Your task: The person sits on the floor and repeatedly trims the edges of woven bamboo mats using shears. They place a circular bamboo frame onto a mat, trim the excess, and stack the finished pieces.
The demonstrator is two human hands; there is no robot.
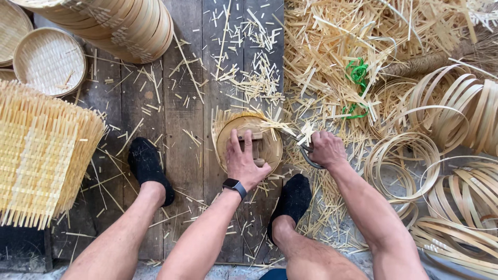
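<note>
Left hand (244, 163): fingers spread, pressed the round mould (250, 142) flat to steady it. Right hand (326, 149): fingers wrapped around shears (306, 153), trimming protruding strips (277, 126).

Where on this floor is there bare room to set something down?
Barest: the dark planks between the stacked baskets, the woven mats and the round form under the left hand. Crowded: offcuts and hoops beyond the right hand.

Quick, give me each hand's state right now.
Left hand: open, pressed flat on the wooden block atop the round bamboo basket.
Right hand: closed, gripping the shears.
</note>
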